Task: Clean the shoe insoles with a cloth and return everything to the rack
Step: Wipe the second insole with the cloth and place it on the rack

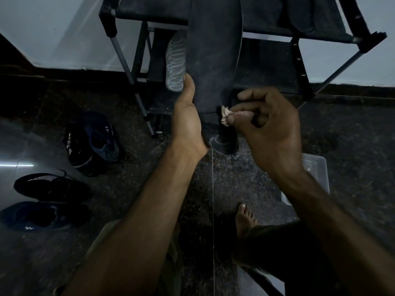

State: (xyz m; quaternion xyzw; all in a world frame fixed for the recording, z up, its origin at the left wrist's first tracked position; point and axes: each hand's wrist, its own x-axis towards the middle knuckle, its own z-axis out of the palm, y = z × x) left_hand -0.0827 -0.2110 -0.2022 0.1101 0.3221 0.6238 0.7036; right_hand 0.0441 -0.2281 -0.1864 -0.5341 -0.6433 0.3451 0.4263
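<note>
A long dark insole [213, 52] stands upright in front of the rack, its heel end low near my wrists. My left hand [188, 116] grips its left edge, thumb running up along the side. My right hand [271, 129] pinches a small pale wad of cloth [226, 116] between thumb and fingertips, touching the insole's lower right edge. A light-patterned insole [175, 65] leans inside the black shoe rack [333, 33] behind. Another dark insole [299, 13] lies on the top shelf at the right.
Several dark sneakers [92, 142] lie on the dark stone floor at the left. A clear plastic container [314, 174] sits on the floor at the right, under my forearm. My bare foot [245, 218] stands below. A white wall lies behind the rack.
</note>
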